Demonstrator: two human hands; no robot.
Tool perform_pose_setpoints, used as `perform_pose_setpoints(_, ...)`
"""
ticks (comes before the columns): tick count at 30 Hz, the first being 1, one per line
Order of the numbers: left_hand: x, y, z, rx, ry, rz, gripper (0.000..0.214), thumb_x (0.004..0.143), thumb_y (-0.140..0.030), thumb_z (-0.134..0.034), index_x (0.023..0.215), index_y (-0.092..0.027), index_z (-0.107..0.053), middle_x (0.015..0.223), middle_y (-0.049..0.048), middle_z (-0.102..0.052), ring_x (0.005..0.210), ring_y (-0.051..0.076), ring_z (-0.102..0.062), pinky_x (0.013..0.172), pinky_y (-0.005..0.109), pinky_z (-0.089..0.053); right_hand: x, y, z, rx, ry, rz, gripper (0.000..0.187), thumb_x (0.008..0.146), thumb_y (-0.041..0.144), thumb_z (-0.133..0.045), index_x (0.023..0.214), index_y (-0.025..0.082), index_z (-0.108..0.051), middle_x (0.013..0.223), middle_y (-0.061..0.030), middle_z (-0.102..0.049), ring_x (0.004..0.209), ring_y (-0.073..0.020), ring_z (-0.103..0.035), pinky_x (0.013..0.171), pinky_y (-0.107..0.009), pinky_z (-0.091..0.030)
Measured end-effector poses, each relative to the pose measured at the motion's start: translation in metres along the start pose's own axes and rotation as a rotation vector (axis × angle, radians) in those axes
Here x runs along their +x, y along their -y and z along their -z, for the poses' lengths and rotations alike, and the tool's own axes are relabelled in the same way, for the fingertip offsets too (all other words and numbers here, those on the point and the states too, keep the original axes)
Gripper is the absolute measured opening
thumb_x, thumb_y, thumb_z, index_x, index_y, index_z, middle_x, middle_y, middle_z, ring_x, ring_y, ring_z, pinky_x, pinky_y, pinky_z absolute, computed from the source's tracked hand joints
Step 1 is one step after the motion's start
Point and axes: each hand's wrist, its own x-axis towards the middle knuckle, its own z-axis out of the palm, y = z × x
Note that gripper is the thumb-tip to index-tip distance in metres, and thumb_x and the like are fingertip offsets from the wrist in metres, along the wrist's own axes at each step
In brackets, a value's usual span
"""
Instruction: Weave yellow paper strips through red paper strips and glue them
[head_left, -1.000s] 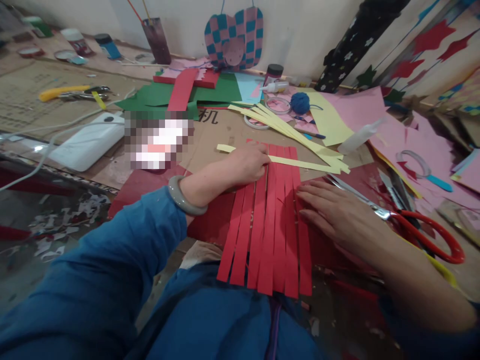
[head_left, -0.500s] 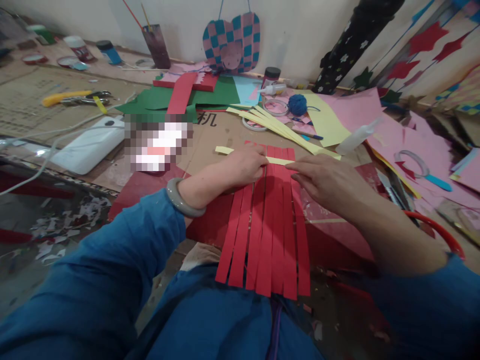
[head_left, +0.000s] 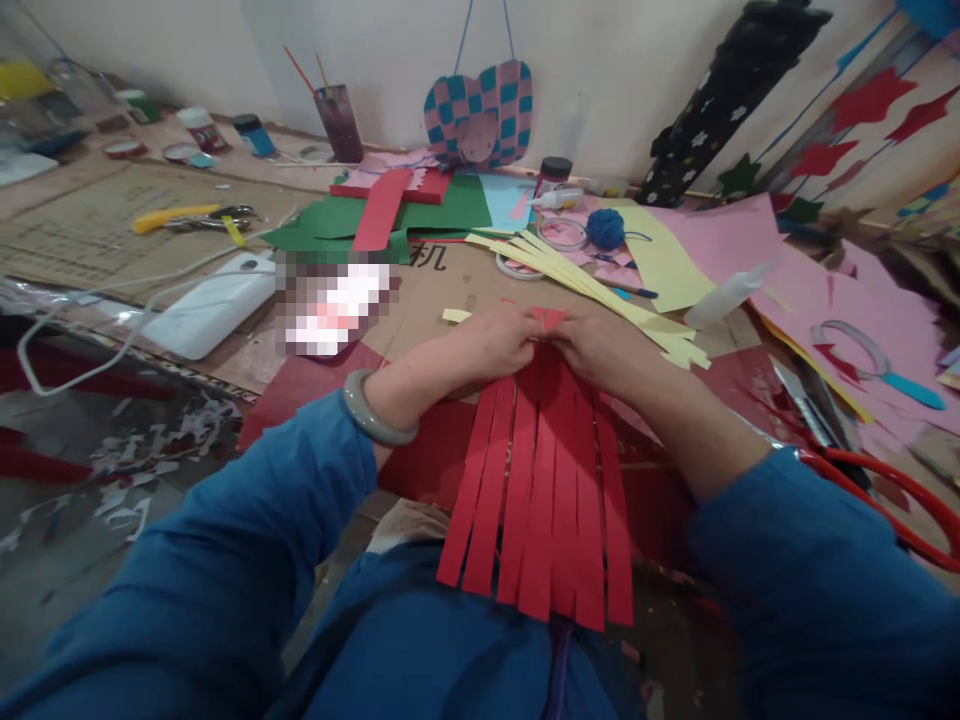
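Note:
A sheet of red paper cut into long parallel strips (head_left: 540, 500) lies on the cardboard in front of me, its strips hanging toward my lap. My left hand (head_left: 487, 342) and my right hand (head_left: 600, 350) meet at its uncut top edge, fingers gathered on the red paper. A narrow pale yellow paper strip (head_left: 456, 315) pokes out past my left fingers, and the rest of it is hidden under my hands. A bundle of similar yellow strips (head_left: 592, 290) lies just beyond my right hand. A pale green bangle (head_left: 375, 410) circles my left wrist.
Red-handled scissors (head_left: 885, 490) lie to the right beyond my arm. Farther back are green paper (head_left: 330, 225), a blue yarn ball (head_left: 605, 229), a glue bottle (head_left: 727, 295) and pink sheets. A white box (head_left: 214, 305) with a cable sits left, near the table edge (head_left: 127, 360).
My right hand has moved up and left from the strips to beside my left hand. Most of the yellow strip is now covered by my hands. The head view has shifted slightly.

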Motion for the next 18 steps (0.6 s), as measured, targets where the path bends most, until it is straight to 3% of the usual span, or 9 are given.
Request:
perform_pose_setpoints(3, -0.005, 0.015, 0.006, -0.036, -0.188, 0.152, 0.037, 0.089, -0.011, -0.045, 0.117, -0.016, -0.070, 0.115, 0.0075, -0.071, 0.108, 0.019, -0.065, 0.096, 0.031, -0.049, 0.000, 0.001, 0.002, -0.040, 0.023, 0.004, 0.038, 0.097, 0.023, -0.037, 0.105, 0.015, -0.074, 0.107, -0.0150, -0.071, 0.101, -0.0230, -0.063, 0.084, -0.031, -0.043)
perform_pose_setpoints(5, -0.011, 0.026, 0.014, 0.019, -0.250, 0.213, 0.037, 0.092, -0.015, -0.046, 0.122, -0.016, -0.068, 0.120, 0.0088, -0.070, 0.113, 0.020, -0.064, 0.101, 0.032, -0.047, 0.000, 0.001, 0.002, -0.039, 0.021, 0.016, 0.037, 0.096, 0.022, -0.038, 0.100, 0.015, -0.075, 0.104, -0.0154, -0.072, 0.101, -0.0233, -0.063, 0.086, -0.032, -0.044)
perform_pose_setpoints(9, -0.023, 0.039, 0.027, 0.195, -0.078, 0.326, 0.035, 0.093, -0.022, -0.047, 0.119, -0.012, -0.069, 0.120, 0.0136, -0.070, 0.114, 0.025, -0.063, 0.102, 0.038, -0.046, 0.000, 0.000, -0.001, -0.039, 0.010, 0.030, 0.038, 0.097, 0.022, -0.037, 0.099, 0.014, -0.074, 0.103, -0.0153, -0.071, 0.101, -0.0235, -0.063, 0.087, -0.033, -0.045)
perform_pose_setpoints(13, -0.030, 0.045, 0.028, 0.283, 0.092, 0.356, 0.033, 0.091, -0.027, -0.049, 0.112, -0.014, -0.071, 0.106, 0.0132, -0.072, 0.102, 0.024, -0.066, 0.090, 0.035, -0.049, 0.000, 0.001, -0.002, -0.039, 0.015, 0.047, 0.039, 0.097, 0.021, -0.036, 0.096, 0.013, -0.074, 0.103, -0.0149, -0.070, 0.099, -0.0242, -0.064, 0.087, -0.034, -0.045)
perform_pose_setpoints(18, -0.030, 0.048, 0.025, 0.205, 0.075, 0.401, 0.022, 0.084, -0.020, -0.054, 0.093, -0.013, -0.073, 0.096, 0.0129, -0.072, 0.097, 0.025, -0.065, 0.085, 0.034, -0.048, 0.000, 0.001, -0.002, -0.040, 0.014, 0.041, 0.039, 0.098, 0.021, -0.036, 0.098, 0.013, -0.074, 0.104, -0.0155, -0.070, 0.100, -0.0245, -0.064, 0.086, -0.035, -0.045)
